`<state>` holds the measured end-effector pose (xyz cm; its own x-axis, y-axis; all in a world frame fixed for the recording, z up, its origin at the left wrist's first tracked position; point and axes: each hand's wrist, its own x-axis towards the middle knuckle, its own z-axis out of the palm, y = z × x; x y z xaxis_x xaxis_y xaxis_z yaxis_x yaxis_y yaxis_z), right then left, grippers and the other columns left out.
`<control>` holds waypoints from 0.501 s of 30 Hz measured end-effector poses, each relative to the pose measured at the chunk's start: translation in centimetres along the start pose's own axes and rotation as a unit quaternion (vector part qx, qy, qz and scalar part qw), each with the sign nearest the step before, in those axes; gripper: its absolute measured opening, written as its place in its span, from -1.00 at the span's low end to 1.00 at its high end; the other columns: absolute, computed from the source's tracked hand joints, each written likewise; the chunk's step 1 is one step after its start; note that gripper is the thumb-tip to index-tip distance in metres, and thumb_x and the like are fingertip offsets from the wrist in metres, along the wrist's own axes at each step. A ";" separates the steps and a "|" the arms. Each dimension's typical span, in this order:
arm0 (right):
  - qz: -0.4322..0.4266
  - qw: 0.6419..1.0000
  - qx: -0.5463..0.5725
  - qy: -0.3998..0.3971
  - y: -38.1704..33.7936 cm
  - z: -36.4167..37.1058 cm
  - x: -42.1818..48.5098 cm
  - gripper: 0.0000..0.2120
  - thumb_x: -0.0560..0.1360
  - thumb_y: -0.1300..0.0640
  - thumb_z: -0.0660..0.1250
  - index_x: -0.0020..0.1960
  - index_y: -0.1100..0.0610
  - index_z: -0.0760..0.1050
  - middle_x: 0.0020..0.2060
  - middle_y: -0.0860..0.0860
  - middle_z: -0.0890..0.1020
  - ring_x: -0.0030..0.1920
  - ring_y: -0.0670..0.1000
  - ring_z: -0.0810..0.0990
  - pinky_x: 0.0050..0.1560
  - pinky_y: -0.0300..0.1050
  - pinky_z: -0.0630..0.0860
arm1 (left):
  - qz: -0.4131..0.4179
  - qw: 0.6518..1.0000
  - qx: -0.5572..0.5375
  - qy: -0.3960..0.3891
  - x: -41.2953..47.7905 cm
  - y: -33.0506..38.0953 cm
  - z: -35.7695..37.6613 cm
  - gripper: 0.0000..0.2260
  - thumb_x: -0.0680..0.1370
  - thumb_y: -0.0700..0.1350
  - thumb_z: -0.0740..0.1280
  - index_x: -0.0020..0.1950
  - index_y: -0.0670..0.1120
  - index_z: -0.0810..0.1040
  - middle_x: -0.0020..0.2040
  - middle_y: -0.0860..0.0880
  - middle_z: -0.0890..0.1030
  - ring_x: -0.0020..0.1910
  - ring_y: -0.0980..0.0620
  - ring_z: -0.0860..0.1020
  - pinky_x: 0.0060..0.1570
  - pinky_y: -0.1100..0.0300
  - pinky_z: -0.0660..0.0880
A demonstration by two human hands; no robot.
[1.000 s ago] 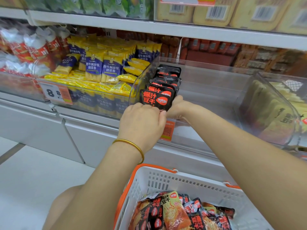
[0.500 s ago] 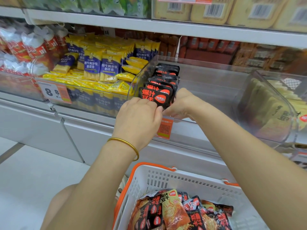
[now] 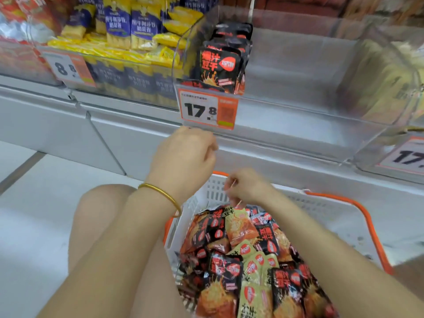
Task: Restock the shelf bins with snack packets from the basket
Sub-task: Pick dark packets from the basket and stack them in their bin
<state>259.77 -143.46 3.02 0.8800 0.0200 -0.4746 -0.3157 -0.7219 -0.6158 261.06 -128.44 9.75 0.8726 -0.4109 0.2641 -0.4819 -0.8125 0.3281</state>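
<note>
hands low: left hand (image 3: 183, 159) grip unclear, right hand (image 3: 246, 187) pinches glossy orange-black snack packet (image 3: 238, 226) over basket (image 3: 321, 208).

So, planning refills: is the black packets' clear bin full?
Mostly empty: the clear bin holds one row of black packets at left; rest bare.

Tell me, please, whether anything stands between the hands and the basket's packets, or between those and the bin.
Nothing visible does. The right hand hangs over the packets in the basket; the left hand is higher, near its rim. The clear bin above is open-topped; only its front wall needs lifting over.
</note>
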 end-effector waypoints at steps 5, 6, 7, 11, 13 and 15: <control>0.106 0.994 -0.024 0.027 5.7 8.7 5.9 -0.70 0.51 0.16 0.31 -0.33 0.13 0.28 -0.39 0.01 0.39 -0.29 0.07 0.46 -0.39 -0.18 0.38 | -0.022 0.982 0.057 -0.176 0.1 -0.5 2.5 -0.75 0.54 -0.18 0.15 0.09 -0.05 0.58 0.08 -0.06 0.60 0.11 -0.10 0.49 0.06 0.01 0.48; 0.124 0.992 -0.003 0.037 6.2 9.8 6.3 -0.72 0.49 0.10 0.34 -0.29 0.14 0.30 -0.37 0.01 0.41 -0.24 0.07 0.46 -0.33 -0.17 0.36 | -0.024 0.980 0.059 -0.187 0.1 -0.6 2.8 -0.74 0.54 -0.18 0.15 0.10 -0.05 0.57 0.09 -0.06 0.60 0.11 -0.09 0.50 0.06 0.01 0.49; 0.141 0.989 0.010 0.043 6.5 10.6 6.6 -0.75 0.48 0.06 0.36 -0.21 0.15 0.33 -0.31 0.02 0.47 -0.19 0.08 0.49 -0.26 -0.16 0.37 | -0.025 0.979 0.059 -0.195 0.3 -0.6 3.0 -0.74 0.54 -0.19 0.15 0.12 -0.05 0.57 0.10 -0.06 0.59 0.11 -0.09 0.50 0.06 0.02 0.49; 0.192 0.978 -0.007 0.077 6.9 11.5 7.0 -0.84 0.52 0.17 0.27 0.10 0.14 0.42 0.05 0.09 0.59 0.07 0.11 0.57 -0.09 -0.09 0.44 | -0.032 0.975 0.065 -0.211 1.1 -0.3 3.4 -0.74 0.55 -0.21 0.14 0.15 -0.07 0.55 0.13 -0.07 0.57 0.13 -0.10 0.50 0.07 0.03 0.49; 0.197 0.977 0.034 0.073 7.2 11.3 7.4 -0.81 0.50 0.20 0.29 0.11 0.16 0.42 -0.01 0.11 0.58 0.04 0.13 0.58 -0.10 -0.09 0.46 | -0.034 0.973 0.074 -0.216 1.6 -0.3 3.7 -0.75 0.55 -0.22 0.14 0.14 -0.08 0.54 0.13 -0.08 0.56 0.12 -0.11 0.49 0.06 0.06 0.48; 0.203 0.975 0.072 0.061 7.3 11.3 7.5 -0.69 0.45 0.16 0.40 0.12 0.19 0.39 -0.11 0.09 0.55 -0.07 0.11 0.58 -0.17 -0.10 0.47 | -0.039 0.970 0.078 -0.228 1.8 0.0 3.9 -0.76 0.55 -0.22 0.15 0.13 -0.08 0.53 0.13 -0.08 0.56 0.12 -0.12 0.49 0.04 0.07 0.47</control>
<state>260.09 -140.77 -12.10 0.7044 -0.3357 -0.6254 -0.6860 -0.5482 -0.4784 262.91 -130.74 6.69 0.8674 -0.4574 -0.1959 -0.4266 -0.8862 0.1805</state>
